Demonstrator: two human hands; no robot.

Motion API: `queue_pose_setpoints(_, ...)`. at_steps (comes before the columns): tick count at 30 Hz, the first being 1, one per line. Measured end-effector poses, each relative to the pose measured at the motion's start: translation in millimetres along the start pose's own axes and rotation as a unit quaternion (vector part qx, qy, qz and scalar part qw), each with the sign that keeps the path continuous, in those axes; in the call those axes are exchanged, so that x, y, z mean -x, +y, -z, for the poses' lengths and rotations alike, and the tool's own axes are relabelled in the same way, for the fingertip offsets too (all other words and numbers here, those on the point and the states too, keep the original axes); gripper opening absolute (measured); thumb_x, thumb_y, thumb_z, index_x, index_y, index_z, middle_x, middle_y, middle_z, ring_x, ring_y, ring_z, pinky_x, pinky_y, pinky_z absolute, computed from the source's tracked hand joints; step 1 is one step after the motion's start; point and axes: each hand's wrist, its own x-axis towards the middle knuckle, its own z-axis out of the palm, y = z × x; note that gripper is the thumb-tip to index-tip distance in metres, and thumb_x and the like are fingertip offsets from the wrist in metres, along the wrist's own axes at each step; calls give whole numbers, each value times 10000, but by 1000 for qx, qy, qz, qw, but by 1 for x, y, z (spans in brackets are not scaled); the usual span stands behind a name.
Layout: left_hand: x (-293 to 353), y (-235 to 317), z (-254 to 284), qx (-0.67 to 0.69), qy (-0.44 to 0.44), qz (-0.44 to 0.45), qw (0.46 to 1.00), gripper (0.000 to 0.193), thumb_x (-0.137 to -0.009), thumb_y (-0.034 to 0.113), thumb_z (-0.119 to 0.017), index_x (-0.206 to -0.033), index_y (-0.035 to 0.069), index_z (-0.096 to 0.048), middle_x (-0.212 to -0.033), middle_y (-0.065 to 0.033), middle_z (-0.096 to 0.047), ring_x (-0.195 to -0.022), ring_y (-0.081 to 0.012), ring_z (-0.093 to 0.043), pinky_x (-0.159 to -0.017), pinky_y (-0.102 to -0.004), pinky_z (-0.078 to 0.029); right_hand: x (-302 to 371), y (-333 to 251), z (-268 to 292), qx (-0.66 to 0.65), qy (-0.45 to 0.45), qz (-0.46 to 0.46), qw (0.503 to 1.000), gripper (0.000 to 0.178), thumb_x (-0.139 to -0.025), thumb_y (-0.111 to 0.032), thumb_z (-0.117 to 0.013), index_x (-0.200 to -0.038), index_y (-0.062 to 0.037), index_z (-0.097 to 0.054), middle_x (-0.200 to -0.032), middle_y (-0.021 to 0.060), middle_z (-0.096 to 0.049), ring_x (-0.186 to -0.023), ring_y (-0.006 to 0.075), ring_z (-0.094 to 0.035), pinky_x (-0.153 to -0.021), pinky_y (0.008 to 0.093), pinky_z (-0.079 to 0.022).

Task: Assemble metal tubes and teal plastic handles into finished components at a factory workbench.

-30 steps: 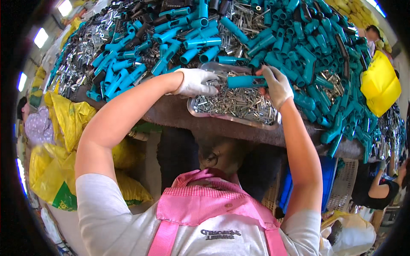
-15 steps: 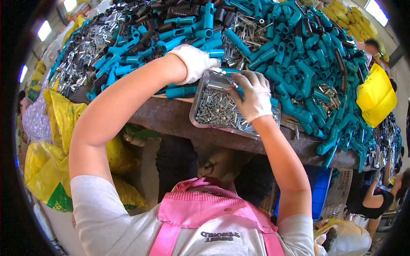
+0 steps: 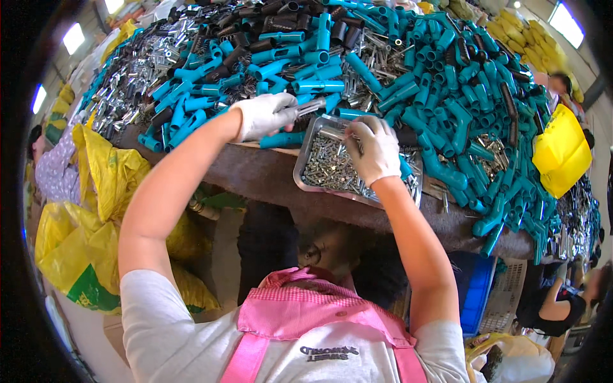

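My left hand (image 3: pixel 267 117), in a white glove, is closed on a slim silver metal piece (image 3: pixel 311 106) that points right from its fingers. It is just left of a shallow metal tray (image 3: pixel 299 171). The tray holds many small screws or pins (image 3: pixel 329 167). My gloved right hand (image 3: pixel 375 152) is over the tray's right part, fingers curled around a silver metal tube (image 3: pixel 331 133). A teal part (image 3: pixel 405 167) shows beside that wrist; whether it joins the tube is hidden by the hand.
A heap of teal plastic handles (image 3: pixel 440 115) and tubes spreads behind the tray. Black parts (image 3: pixel 281 24) and silver metal pieces (image 3: pixel 137 64) lie at back left. Yellow sacks (image 3: pixel 105 172) stand left. A blue crate (image 3: pixel 476 287) and another person (image 3: pixel 555 306) are at lower right.
My left hand has moved down and left, away from the right hand, with the slim metal piece in its fingers. The right hand remains over the tray, its fingers slightly lower.
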Motion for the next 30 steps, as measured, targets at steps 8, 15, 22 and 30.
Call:
queue_pose_setpoints(8,-18,19,-78,682,81,-36,726,195,-962,240,-559,-1072,83,-524,-844,-44,-573,-717,-165,-575,-560,-359,-506,28,-56,-24,-699,-162,-379,585,355,-995,-321,-490,-1131,-1,-563,-939,75,-642,-733,141,-599,-614,282,-502)
queue_pose_setpoints(15,-10,37,-98,743,186,-93,636,146,-993,190,-497,-1095,85,-502,-887,-44,-556,-740,-156,-565,-618,-323,-509,42,-73,-19,-590,29,-366,719,262,-954,-216,-577,-1109,-12,-520,-893,69,-603,-658,115,-575,-552,240,-477)
queue_pose_setpoints(22,-5,35,-110,787,240,-108,559,128,-995,159,-487,-1088,73,-505,-901,-54,-560,-791,-179,-566,-695,-333,-502,47,-80,-20,-439,113,-244,857,241,-921,-98,-590,-1114,-9,-475,-877,98,-583,-691,167,-608,-580,291,-506)
queue_pose_setpoints(30,-7,20,-114,821,256,-105,500,126,-994,153,-482,-1082,63,-484,-896,-66,-554,-807,-195,-560,-732,-338,-491,50,-80,-26,-350,98,-200,910,315,-900,-126,-615,-1146,14,-477,-971,135,-580,-885,229,-592,-802,314,-482)
